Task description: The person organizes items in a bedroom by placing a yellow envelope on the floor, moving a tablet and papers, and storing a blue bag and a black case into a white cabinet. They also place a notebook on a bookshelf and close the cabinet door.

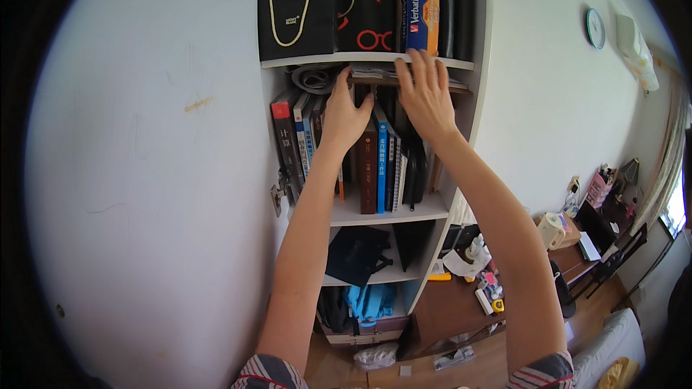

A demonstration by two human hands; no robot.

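Both my hands are raised to a narrow white bookcase, at the shelf holding upright books. A flat stack of papers on a thin brown board [376, 81] lies across the tops of the books. My left hand [348, 113] is at the stack's left end, fingers up and thumb lower; whether it grips is unclear. My right hand [425, 92] is in front of the stack's right half, fingers spread and reaching up to the shelf edge [373, 58] above. Beneath my hands stand a brown book [368, 167], a blue book [381, 162] and a spiral-bound notebook [399, 178].
A rolled grey item [313, 78] lies left of the stack. Above are black paper bags [297, 5] and a Verbatim box [421, 13]. An open white door [151, 173] with a metal hinge [277, 194] borders the left. A cluttered brown desk [443, 302] stands lower right.
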